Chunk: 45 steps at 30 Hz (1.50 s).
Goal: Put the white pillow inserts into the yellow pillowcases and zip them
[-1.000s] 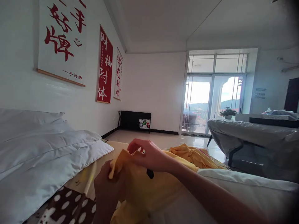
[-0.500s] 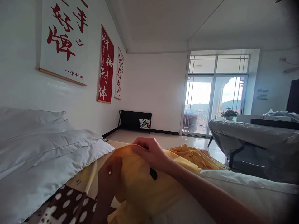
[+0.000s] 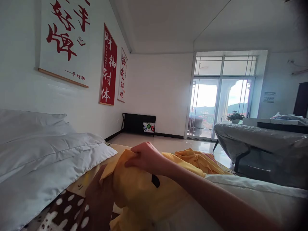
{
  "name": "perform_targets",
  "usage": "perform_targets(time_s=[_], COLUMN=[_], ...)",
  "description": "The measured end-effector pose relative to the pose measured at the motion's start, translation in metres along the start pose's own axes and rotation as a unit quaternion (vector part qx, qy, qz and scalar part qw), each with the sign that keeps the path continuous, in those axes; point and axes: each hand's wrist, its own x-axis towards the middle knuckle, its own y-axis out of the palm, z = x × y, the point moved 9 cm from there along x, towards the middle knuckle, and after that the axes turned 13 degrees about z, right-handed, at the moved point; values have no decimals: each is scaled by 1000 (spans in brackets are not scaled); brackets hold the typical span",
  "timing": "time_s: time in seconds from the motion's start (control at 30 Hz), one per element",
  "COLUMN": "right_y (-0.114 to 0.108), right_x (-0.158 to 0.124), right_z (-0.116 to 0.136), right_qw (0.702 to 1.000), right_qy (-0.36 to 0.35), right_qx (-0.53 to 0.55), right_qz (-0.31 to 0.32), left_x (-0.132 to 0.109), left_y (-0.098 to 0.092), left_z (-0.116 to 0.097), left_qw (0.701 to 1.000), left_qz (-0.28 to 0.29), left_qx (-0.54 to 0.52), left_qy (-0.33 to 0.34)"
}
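A yellow pillowcase (image 3: 137, 189) with a black spot covers part of a white pillow (image 3: 255, 195) that stretches to the right. My right hand (image 3: 148, 158) is closed on the upper edge of the case, thumb and fingers pinching the cloth. Lower and to the left, my left hand (image 3: 99, 192) grips the case's open edge. A fold of the yellow cloth hides its fingertips, and the hand is dark and somewhat blurred.
White pillows (image 3: 55, 160) are piled at the left on a patterned bed cover (image 3: 69, 205). Crumpled yellow cloth (image 3: 199, 160) lies beyond my right forearm. A plastic-covered table (image 3: 260, 134) stands at the right, and a black folded frame (image 3: 133, 123) leans by the far wall.
Both hands have shifted left, drawing the edge of the pillowcase with them. A corner of the cloth now stands up between them and partly covers the left fingers.
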Motion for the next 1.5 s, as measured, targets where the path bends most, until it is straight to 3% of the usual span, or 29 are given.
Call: perform_targets(time_s=[0.17,0.3,0.4,0.53,0.63,0.77,0.87,0.97,1.1,1.17,1.3,1.37,1.5], right_y=[4,2,3,4,0,-7,-1,10,12,9,1,6,17], right_x=[9,6,5,5,4,2,2,2,0,-3,-12,-15,-17], right_z=[10,3,-2,-5,-4,-3,-6,-6,3,9,19,19,12], right_qw=[1000,997,991,990,992,993,992,982,972,975,983,977,978], right_qy=[-12,-29,-53,-54,-44,-29,-21,-57,-131,-153,-153,-141,-120], right_qx=[-6,70,121,123,120,106,125,153,155,116,-69,-133,-149], right_qz=[13,19,36,42,8,-36,17,93,121,116,73,91,89], left_x=[9,13,13,15,15,14,8,4,0,-1,0,0,2], left_y=[-16,-11,-5,5,10,19,28,30,24,24,22,22,15], left_z=[6,16,13,-6,-18,-12,-2,0,-17,-21,-17,-16,-3], left_qw=[996,988,991,995,989,986,983,988,991,988,990,990,995], left_qz=[-28,6,24,83,124,153,172,144,102,108,110,101,40], left_qx=[16,16,-25,-47,-51,-64,-28,18,57,74,41,29,57], left_qy=[-78,-155,-128,-7,56,9,-55,-57,61,87,77,93,76])
